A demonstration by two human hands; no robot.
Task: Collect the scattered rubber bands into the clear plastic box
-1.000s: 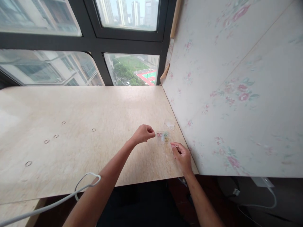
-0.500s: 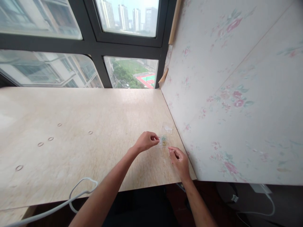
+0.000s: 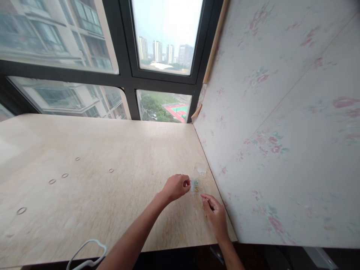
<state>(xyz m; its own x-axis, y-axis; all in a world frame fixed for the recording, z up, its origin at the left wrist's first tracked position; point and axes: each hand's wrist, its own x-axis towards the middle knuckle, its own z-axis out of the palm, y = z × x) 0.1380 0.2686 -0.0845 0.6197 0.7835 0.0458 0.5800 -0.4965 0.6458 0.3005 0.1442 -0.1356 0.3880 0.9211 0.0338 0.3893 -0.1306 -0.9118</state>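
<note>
A small clear plastic box (image 3: pixel 192 192) lies on the marbled tabletop near the wall. In its compartments sit a coil of green bands (image 3: pixel 196 182) and a few yellow bands (image 3: pixel 197 189). My left hand (image 3: pixel 176 187) is at the box's left side, fingers curled together at its edge; whatever they pinch is hidden. Just right of the box's near corner, my right hand (image 3: pixel 215 213) has thumb and forefinger pressed together, and anything between them is too small to name. Behind the box rests a clear plastic piece (image 3: pixel 200 170), perhaps its lid.
Several thin brown rings (image 3: pixel 65 175) lie scattered across the left of the tabletop (image 3: pixel 132 157). A white cable (image 3: pixel 94 243) loops over the near edge. The flowered wall (image 3: pixel 253 168) rises close on the right, and a dark-framed window (image 3: pixel 163 80) stands behind.
My view has tilted up, so everything sits lower in the picture. The left hand has turned slightly at the box's edge. Beside the box, the right hand keeps its pinch.
</note>
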